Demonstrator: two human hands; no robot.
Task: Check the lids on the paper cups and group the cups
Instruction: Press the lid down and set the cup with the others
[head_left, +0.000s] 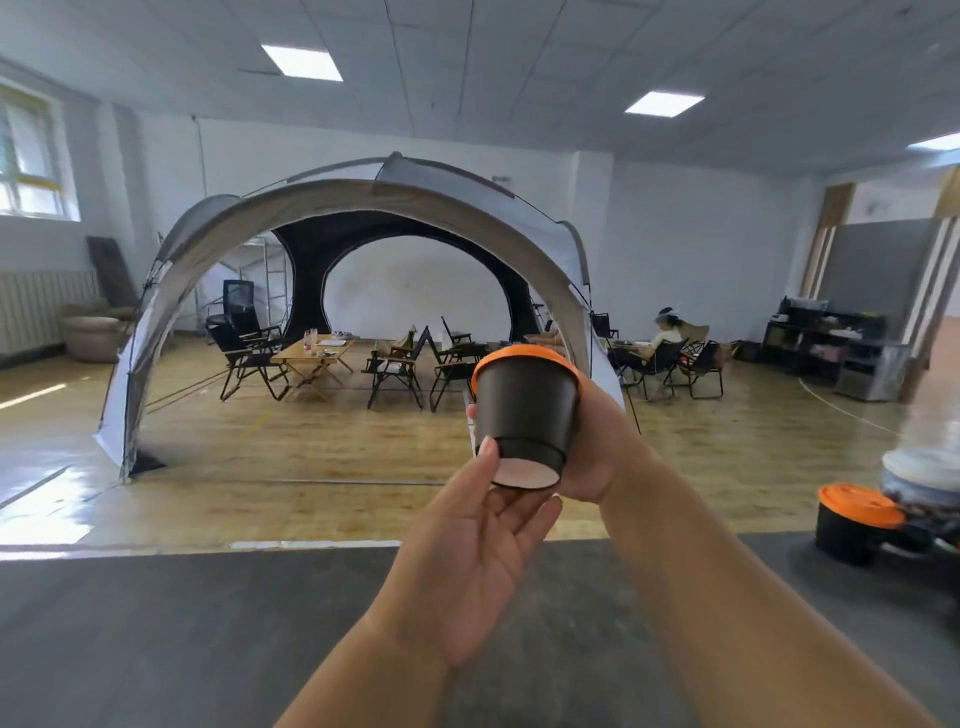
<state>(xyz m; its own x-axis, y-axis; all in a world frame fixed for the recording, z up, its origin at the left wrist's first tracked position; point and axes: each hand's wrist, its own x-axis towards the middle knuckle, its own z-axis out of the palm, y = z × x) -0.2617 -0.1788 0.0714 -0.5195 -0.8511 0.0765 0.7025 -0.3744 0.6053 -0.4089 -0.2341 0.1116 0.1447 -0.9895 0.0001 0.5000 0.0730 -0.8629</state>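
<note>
A black paper cup (525, 410) with an orange lid (524, 358) is held up in the air at the middle of the view, tilted so its pale bottom faces me. My right hand (597, 447) wraps round the cup's far side. My left hand (478, 551) supports the cup's base from below, thumb on the bottom rim. A second black cup with an orange lid (857, 525) stands on the grey table (208, 634) at the far right.
More cups or containers, blurred, lie at the right edge (922, 488). Beyond the table is a wooden floor with a large dome tent (363, 208), folding chairs, a low table and a seated person (662, 338).
</note>
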